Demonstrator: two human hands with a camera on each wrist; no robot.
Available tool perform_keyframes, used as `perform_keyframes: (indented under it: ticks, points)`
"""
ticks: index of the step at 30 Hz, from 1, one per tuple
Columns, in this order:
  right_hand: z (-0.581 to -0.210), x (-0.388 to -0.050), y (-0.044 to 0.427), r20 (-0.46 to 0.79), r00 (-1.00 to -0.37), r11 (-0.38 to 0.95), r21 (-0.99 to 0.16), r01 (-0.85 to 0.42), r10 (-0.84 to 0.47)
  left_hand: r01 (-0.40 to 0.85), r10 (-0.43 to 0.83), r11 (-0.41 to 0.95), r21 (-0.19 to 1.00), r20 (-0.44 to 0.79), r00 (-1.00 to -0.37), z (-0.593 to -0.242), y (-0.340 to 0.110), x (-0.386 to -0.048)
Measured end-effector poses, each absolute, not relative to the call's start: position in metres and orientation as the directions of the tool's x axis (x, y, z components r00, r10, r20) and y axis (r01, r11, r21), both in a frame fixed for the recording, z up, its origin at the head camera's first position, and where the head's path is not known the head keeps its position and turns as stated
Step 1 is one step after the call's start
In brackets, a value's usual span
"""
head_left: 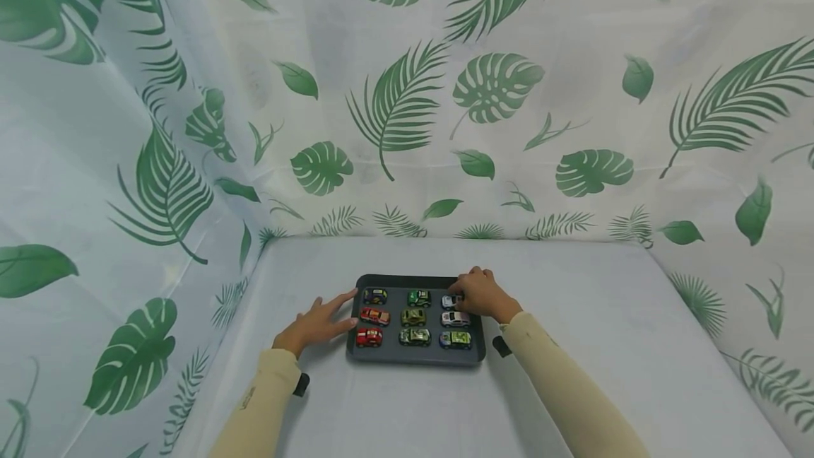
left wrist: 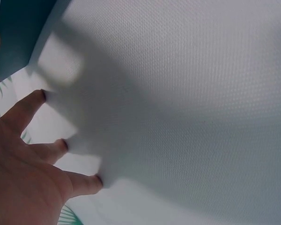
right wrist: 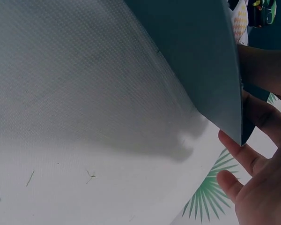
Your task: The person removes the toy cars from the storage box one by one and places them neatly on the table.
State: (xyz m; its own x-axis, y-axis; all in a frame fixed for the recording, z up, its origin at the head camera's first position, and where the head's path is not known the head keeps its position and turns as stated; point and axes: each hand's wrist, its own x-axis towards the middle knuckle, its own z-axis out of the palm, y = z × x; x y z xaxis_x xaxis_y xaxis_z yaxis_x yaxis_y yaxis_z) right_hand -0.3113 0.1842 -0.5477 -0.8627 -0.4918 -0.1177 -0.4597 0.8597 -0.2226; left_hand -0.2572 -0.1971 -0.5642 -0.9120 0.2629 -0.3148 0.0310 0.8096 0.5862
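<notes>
A dark grey tray [head_left: 391,353] holds several small toy cars in three rows of three. My right hand [head_left: 486,295] reaches over its far right corner, finger ends curled at a silver-white car [head_left: 450,301], which they partly cover. Just nearer me is a white car [head_left: 455,319]. In the right wrist view the hand [right wrist: 267,183] has fingers over and beside the tray wall [right wrist: 196,61]. At the tray's left rim, my left hand [head_left: 316,324] lies with fingers spread, beside the red cars [head_left: 369,337]. The left wrist view shows the hand [left wrist: 28,173] with fingers apart near the tray [left wrist: 21,35].
The tray stands on a white-covered table [head_left: 407,408]. Behind it rises a white cloth [head_left: 407,196] with green leaf prints, and similar cloth hangs at the left and right sides. Dark devices [head_left: 502,346] are strapped under both wrists.
</notes>
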Motion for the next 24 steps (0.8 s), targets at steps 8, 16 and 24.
perform_keyframes:
  ticks: [8,16,24]
  points:
    - [-0.5467,-0.3111,0.1823,-0.114,-0.864,0.861,-0.222,-0.458,-0.49,0.033,0.264,0.808,0.589,-0.311,-0.913,-0.5637,-0.1971,-0.2547]
    - [-0.5456,-0.3108,0.1824,-0.115,-0.864,0.86,-0.225,-0.458,-0.491,0.033,0.258,0.813,0.582,-0.308,-0.916,-0.5631,-0.1964,-0.2534]
    - [-0.5389,-0.3111,0.1802,-0.108,-0.855,0.85,-0.23,-0.474,-0.507,0.041,0.264,0.809,0.587,-0.3,-0.917,-0.5651,-0.197,-0.2537]
